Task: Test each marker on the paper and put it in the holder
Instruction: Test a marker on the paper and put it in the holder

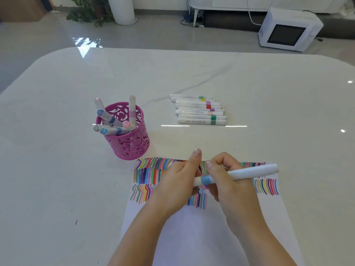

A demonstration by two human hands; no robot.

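White-barrelled marker with a pale blue band (249, 172) lies level between two hands just below the frame's centre, over the white paper sheet (192, 237). The right hand (228, 185) curls its fingers round the barrel beside the band. The left hand (178, 181) closes round the marker's left end with the thumb raised, and that end is hidden inside the grip. Three rows of multicoloured strokes run across the top of the paper. To the left of centre, just off the sheet's upper left corner, stands one magenta perforated metal holder (132, 144) with six markers (113, 120) leaning in it. Right of centre, well apart from the holder, eight white markers with coloured bands (199, 110) lie side by side on the glossy white marble-look table (57, 131). One white microwave (288, 29) sits on the floor at upper right.
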